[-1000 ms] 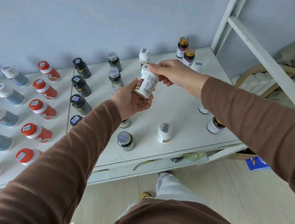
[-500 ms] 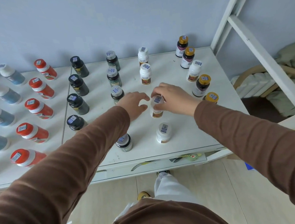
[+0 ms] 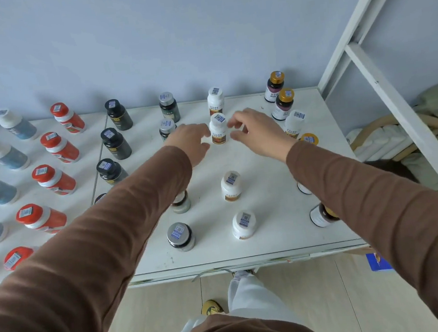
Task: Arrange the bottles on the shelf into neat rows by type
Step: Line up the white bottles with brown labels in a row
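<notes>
Pale blue wall backs a white painted shelf (image 3: 252, 163), its top scuffed and chipped along the near edge, and the bottles stand on it in columns that run from near to far, one type per column. From left to right these are white-capped blue bottles (image 3: 3, 155), red-capped orange bottles (image 3: 60, 146), glossy black bottles (image 3: 115, 143), grey-capped dark jars (image 3: 180, 234), white bottles and, at the far right, gold-capped bottles (image 3: 285, 103). Every cap carries a small blue-and-white sticker.

Both hands flank the second white bottle from the wall (image 3: 218, 128). The left hand (image 3: 192, 144) lies just beside it with fingers loosely extended, and the right hand (image 3: 256, 130) hovers with fingers spread and slightly bent; neither grips anything, though whether a fingertip brushes the bottle cannot be told. That placement looks like a squaring-up of this bottle with the white bottle at the wall (image 3: 215, 101) and the two nearer ones (image 3: 230, 186) (image 3: 243, 224), so the column reads straight.

These white bottles are smooth plastic cylinders with rounded shoulders and orange-brown label bands, probably light and easy to tip. One more white bottle (image 3: 294, 123) stands in the gold-capped column, seemingly out of place. Brown sleeves (image 3: 374, 200) hide several bottles.
</notes>
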